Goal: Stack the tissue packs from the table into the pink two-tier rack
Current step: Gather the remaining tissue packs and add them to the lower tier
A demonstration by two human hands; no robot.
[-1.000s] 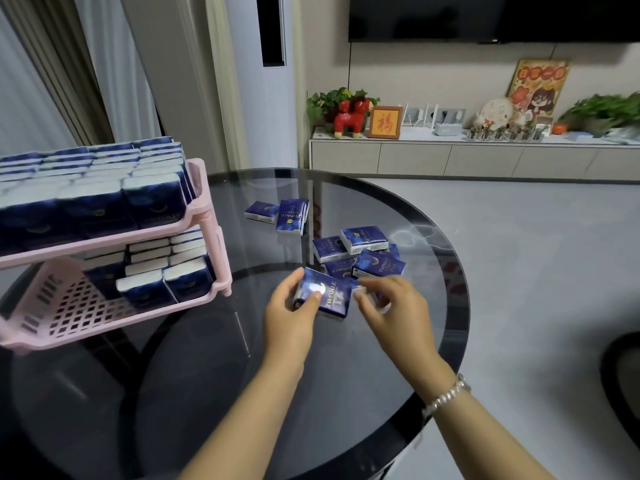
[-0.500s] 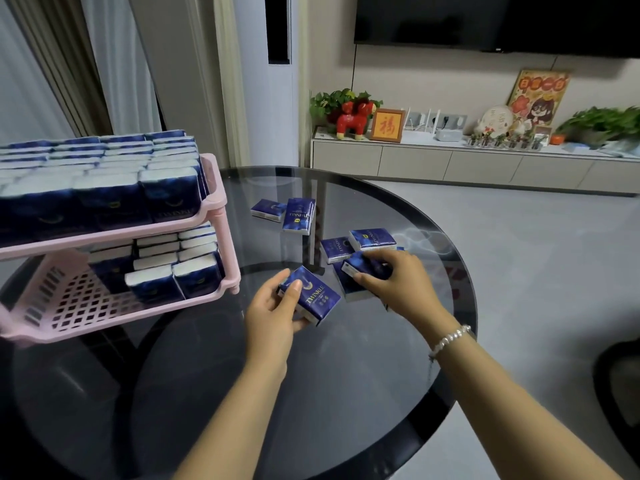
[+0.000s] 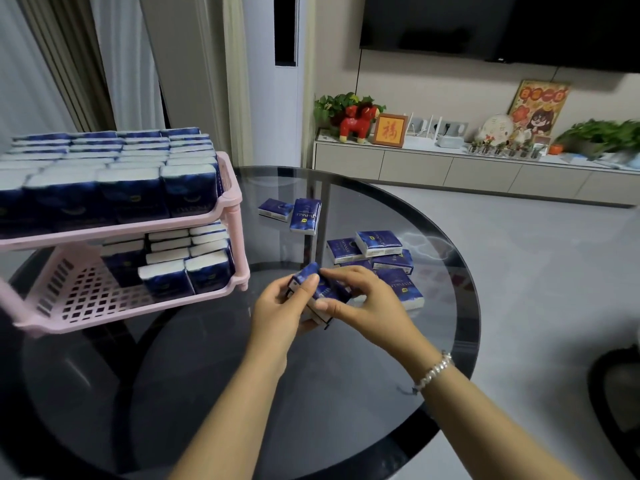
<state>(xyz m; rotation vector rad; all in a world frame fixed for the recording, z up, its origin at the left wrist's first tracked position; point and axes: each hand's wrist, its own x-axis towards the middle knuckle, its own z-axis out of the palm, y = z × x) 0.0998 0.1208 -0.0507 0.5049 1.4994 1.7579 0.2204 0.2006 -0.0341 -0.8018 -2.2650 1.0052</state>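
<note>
Both hands meet over the near middle of the glass table point(image 3: 346, 393), curled around a small bundle of tissue packs point(image 3: 323, 292). The left hand point(image 3: 277, 315) cups the bundle from the left and below, its thumb lying across the top of the blue wrapper. The right hand point(image 3: 367, 304) closes on the same bundle from the right, fingers bent over its upper edge and thumb along the near side. How many packs are in the bundle cannot be told; the fingers hide most of it.

Half a second ago the hands were apart: the left held one pack alone, while the right reached out to a pack in the loose pile. Now the right hand has come back to the left, and the packs sit pressed together between the two.

Just beyond the right hand lies the loose pile point(image 3: 377, 252) of packs, one of them touching the hand's far side. Two more packs point(image 3: 292, 213) lie farther back, well apart from the pile.

To the left stands the pink rack point(image 3: 228, 206). Its upper tier is packed full with upright packs; the lower tier holds packs only at its right end, and the rest of its slotted floor is bare.
</note>
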